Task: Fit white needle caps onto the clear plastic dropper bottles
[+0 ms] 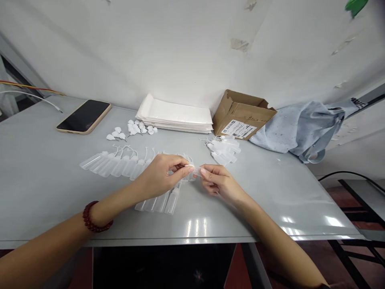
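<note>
Both hands meet over the grey table around one small clear plastic bottle [197,171]. My left hand [164,172] pinches the white cap end between thumb and fingers. The body of the same bottle is pinched by my right hand [218,180], its other fingers curled. Much of the bottle is covered by the fingers. Several clear bottles with white caps and thin loops [120,164] lie in a row to the left, partly behind my left hand. Below that hand rest several more clear bottles [162,200]. Another pile of them [224,150] is behind my right hand.
Small white caps [135,127] lie at the back left, near a phone [84,116]. White padded envelopes [176,114], an open cardboard box [240,114] and a light blue cloth [300,126] are along the wall. The table's front edge [174,241] is near.
</note>
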### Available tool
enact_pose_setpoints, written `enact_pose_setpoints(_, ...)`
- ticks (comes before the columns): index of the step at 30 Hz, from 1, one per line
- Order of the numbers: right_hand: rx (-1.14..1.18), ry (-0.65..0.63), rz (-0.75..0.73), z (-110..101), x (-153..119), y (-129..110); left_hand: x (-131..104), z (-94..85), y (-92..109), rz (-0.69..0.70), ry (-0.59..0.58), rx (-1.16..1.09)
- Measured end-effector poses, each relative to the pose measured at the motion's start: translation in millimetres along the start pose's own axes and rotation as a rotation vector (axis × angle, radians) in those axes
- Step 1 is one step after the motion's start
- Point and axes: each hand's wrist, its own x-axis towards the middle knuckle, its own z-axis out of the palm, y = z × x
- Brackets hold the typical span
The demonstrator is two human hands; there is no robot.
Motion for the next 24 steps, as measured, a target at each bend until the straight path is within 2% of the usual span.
enact_pose_setpoints(3, 0.073, -0.087, 0.090, -5, 1, -1, 0, 1.3, -2, 0.019, -0.002, -0.001)
enact_pose_setpoints(6, 0.103, -0.114, 0.123, -9, 3, 0, 0, 1.5, -3, 0.018, -0.004, -0.008)
enact_pose_setpoints(8, 0.119, -0.095, 0.109, -11, 4, 0, 1, 0.3, -3, 0.022, 0.008, -0.003)
enact_pose_setpoints(10, 0.131, -0.022, 0.060, -13, 4, -1, 2, -2.6, -4, 0.014, 0.055, 0.023)
enact_pose_setpoints(12, 0.090, 0.126, -0.053, -17, 4, -2, 4, -7.4, -7, -0.026, 0.137, 0.053)
enact_pose_setpoints(14, -0.062, 0.367, -0.241, -24, 4, -4, 6, -13.7, -10, -0.099, 0.225, 0.070)
enact_pose_setpoints(18, -0.606, 0.892, -0.625, -46, 4, -4, 11, -26.5, -16, -0.189, 0.333, 0.085)
enact_pose_setpoints(21, -0.939, 1.096, -0.710, -65, 10, -1, 13, -33.1, -18, -0.185, 0.405, 0.100)
enact_pose_setpoints(24, -1.056, 1.176, -0.660, -81, 20, 5, 13, -38.1, -19, -0.200, 0.467, 0.126)
